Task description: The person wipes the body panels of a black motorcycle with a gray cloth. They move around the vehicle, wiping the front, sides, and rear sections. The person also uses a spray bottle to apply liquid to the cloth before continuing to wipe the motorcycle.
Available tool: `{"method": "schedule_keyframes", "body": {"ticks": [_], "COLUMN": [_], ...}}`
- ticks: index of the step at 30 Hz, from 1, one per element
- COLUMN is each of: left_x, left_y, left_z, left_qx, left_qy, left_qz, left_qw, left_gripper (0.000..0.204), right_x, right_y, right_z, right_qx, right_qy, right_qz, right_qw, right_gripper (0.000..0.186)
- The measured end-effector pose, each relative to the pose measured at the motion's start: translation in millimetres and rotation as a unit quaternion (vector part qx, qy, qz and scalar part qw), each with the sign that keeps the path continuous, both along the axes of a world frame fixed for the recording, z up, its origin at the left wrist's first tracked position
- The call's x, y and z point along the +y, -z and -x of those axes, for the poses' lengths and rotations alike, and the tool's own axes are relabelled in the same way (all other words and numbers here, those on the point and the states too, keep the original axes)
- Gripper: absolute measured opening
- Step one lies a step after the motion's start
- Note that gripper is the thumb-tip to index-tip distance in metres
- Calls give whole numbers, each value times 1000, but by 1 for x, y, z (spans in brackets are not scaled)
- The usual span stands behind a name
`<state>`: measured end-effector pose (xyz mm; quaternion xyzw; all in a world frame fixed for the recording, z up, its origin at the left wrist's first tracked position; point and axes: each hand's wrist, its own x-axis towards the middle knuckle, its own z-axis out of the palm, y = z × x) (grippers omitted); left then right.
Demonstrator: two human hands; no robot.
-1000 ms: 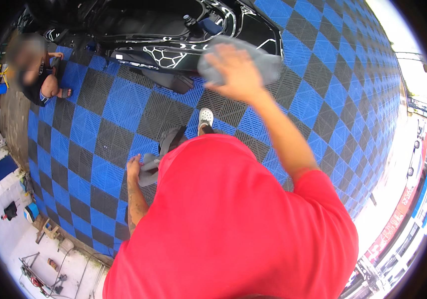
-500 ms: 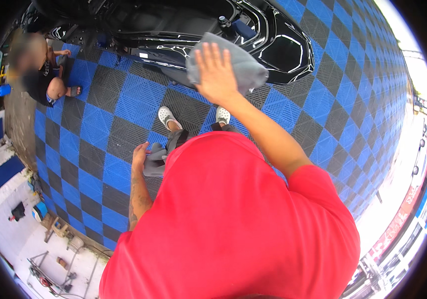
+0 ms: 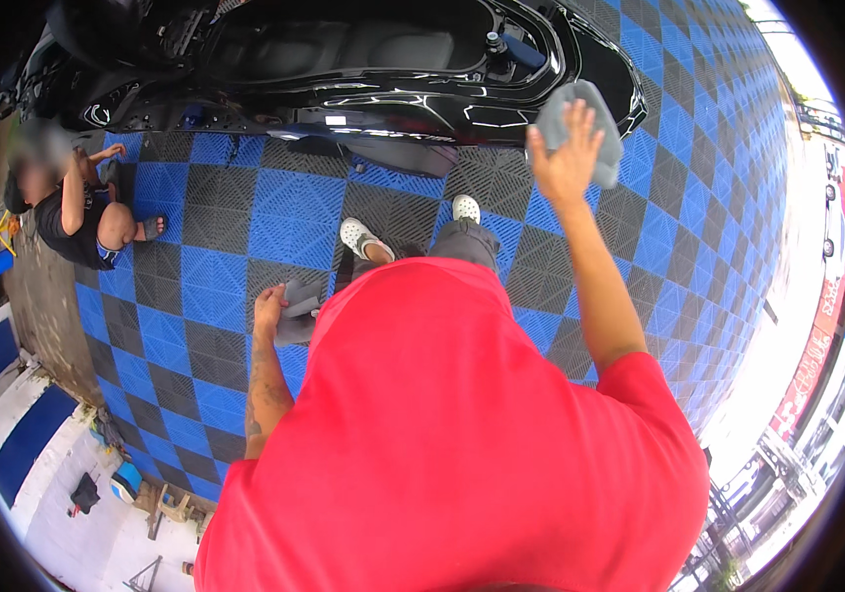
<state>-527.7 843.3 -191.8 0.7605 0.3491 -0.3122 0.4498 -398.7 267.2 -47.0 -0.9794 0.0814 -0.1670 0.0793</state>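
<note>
My right hand [image 3: 571,163] lies flat with fingers spread on a grey cloth [image 3: 598,109], at the right end of a long, glossy black vehicle [image 3: 383,94]. The cloth hangs over that end's side edge. Down by my left leg, my left hand [image 3: 268,306] is closed on another grey cloth [image 3: 296,308], bunched and drooping. A dark blue bottle with a grey cap [image 3: 521,51] rests on top of the vehicle, left of my right hand. The vehicle's far side is cut off by the frame.
Blue and black checkered floor tiles [image 3: 215,340] spread under me. At the left a person [image 3: 82,212] crouches beside the vehicle. A white and blue wall [image 3: 23,454] borders the floor at lower left, with a small wooden stand [image 3: 161,508] near it.
My right hand has slid the cloth rightward along the vehicle to its end. My view has shifted, and the left hand keeps its cloth low at my side. The crouching person has raised an arm.
</note>
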Motion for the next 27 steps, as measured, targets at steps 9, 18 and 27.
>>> {"method": "schedule_keyframes", "body": {"ticks": [9, 18, 27], "left_x": [25, 47, 60], "left_y": [-6, 4, 20], "left_z": [-17, -17, 45], "left_qx": [5, -12, 5], "left_qy": [30, 24, -50], "left_qz": [19, 15, 50], "left_qw": [999, 1000, 997], "left_gripper": [40, 39, 35], "right_x": [224, 106, 162], "right_y": [35, -2, 20], "right_z": [-92, -26, -52], "right_qx": [114, 59, 79], "right_qy": [-209, -158, -81], "right_qz": [53, -20, 80], "right_qw": [970, 985, 990], "right_gripper": [82, 73, 74]}}
